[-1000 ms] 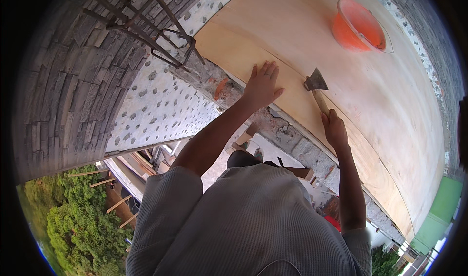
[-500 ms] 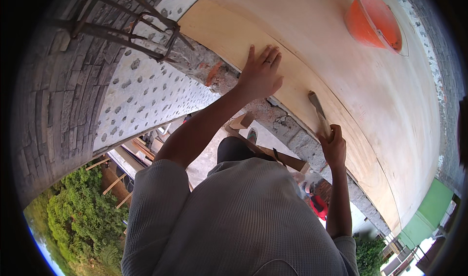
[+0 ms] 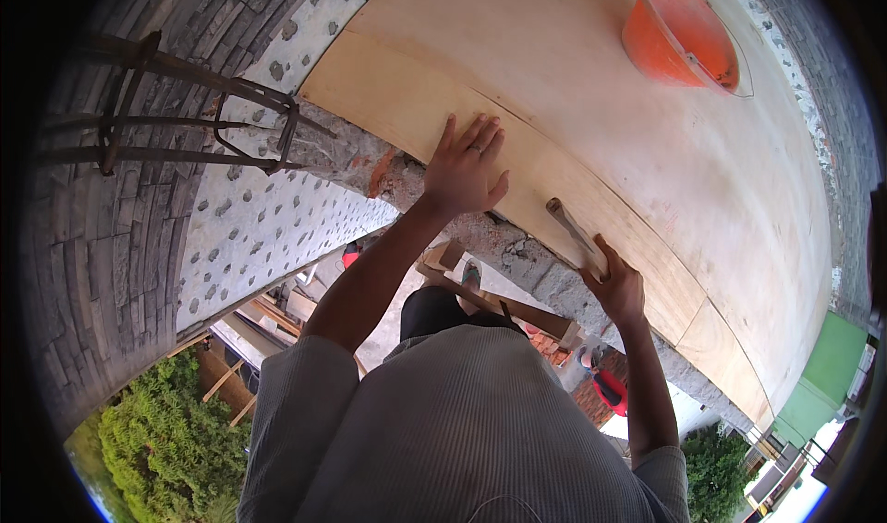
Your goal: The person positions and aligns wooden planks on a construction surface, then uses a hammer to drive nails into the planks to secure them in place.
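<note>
My left hand (image 3: 465,167) lies flat on a narrow plywood strip (image 3: 388,79), fingers stretched out, holding nothing. Closed around a short pale stick-like tool (image 3: 579,232), my right hand (image 3: 617,285) is farther right along the same strip. The tool slants up and left over the plywood, and its far end is dark; I cannot make out its exact kind. Beyond the strip, a larger plywood sheet (image 3: 591,98) meets it along a seam. A rough concrete and brick ledge (image 3: 517,246) runs along the near edge of the strip.
An orange bucket (image 3: 679,38) with a wire handle stands on the large sheet. Rusty rebar (image 3: 203,89) juts out at the left beside a dotted white wall (image 3: 249,218). Down below the ledge are a wooden beam (image 3: 540,320) and a person in red (image 3: 610,389).
The view has shifted, so the bucket and ledge sit farther left. My right hand and the tool have moved left, closer to my left hand, which stays flat on the plywood.
</note>
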{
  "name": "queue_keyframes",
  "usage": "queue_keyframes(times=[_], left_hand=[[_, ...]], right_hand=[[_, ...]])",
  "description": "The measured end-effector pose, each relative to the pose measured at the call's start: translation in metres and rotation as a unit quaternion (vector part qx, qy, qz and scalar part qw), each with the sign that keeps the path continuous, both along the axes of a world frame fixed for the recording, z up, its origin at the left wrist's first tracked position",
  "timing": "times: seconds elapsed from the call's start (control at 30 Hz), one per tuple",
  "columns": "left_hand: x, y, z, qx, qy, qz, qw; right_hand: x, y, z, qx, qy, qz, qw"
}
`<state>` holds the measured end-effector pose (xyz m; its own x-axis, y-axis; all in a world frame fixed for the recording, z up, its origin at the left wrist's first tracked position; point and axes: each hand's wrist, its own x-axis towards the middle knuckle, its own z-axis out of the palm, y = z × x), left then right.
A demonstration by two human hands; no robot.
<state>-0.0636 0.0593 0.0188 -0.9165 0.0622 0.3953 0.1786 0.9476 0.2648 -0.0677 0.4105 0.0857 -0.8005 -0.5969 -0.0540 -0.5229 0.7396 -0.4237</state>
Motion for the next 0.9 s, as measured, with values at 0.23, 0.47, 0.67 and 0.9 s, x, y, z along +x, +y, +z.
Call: queue_keyframes(times=[0.23,0.47,0.67,0.9], left_hand=[[-0.001,0.001,-0.006,-0.016,0.04,0.004,0.999],[0.002,0.013,0.013,-0.048,0.0,-0.112,0.993],[0.004,0.072,0.019,-0.027,-0.026,-0.297,0.954],[-0.007,0.075,0.011,-0.032,-0.017,-0.29,0.956]], right_hand=[[0.021,-0.013,0.025,-0.007,-0.084,-0.104,0.991],[0.044,0.015,0.032,0.049,-0.053,-0.269,0.96],[0.076,0.054,0.011,0.016,0.018,-0.217,0.976],[0.067,0.051,-0.012,-0.062,0.027,-0.349,0.935]])
